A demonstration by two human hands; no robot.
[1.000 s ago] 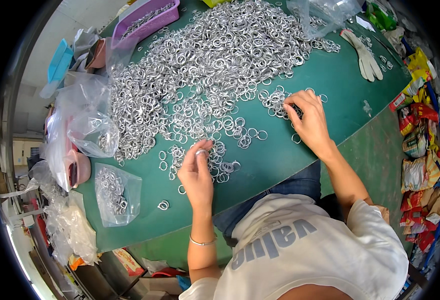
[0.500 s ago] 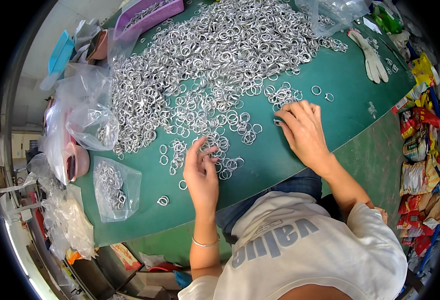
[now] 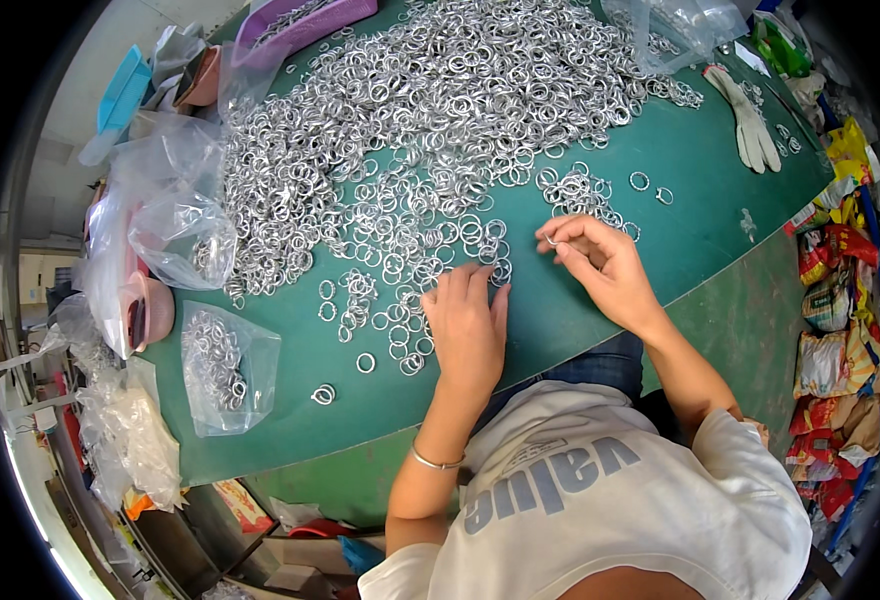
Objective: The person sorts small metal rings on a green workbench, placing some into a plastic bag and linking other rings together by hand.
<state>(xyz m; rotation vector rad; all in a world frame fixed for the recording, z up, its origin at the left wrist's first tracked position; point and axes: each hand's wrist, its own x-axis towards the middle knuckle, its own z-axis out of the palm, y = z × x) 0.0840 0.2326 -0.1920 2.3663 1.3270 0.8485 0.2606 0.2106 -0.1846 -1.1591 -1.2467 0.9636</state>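
Observation:
A large heap of silver metal rings [image 3: 430,90] covers the far part of the green table [image 3: 540,310], with looser rings spread toward me. My left hand [image 3: 468,325] lies palm down over the near edge of these loose rings. Its fingers reach forward and the thumb stands off to the side; whatever lies under the fingertips is hidden. To its right, my right hand [image 3: 605,270] is raised a little, thumb and fingers pinched on a small shiny metal ring [image 3: 551,241], only partly visible. Just beyond that hand sits a smaller pile of rings [image 3: 580,192].
A clear bag of rings [image 3: 225,370] lies at the left, near a few single rings [image 3: 324,395]. Clear plastic bags [image 3: 175,220] and a purple basket [image 3: 305,30] border the heap. At far right lies a white glove [image 3: 745,120]; colourful packets [image 3: 825,330] hang beyond the table.
My left hand has moved right and turned palm down over the loose rings. My right hand has drawn slightly back from the small pile, with a ring now showing at its fingertips.

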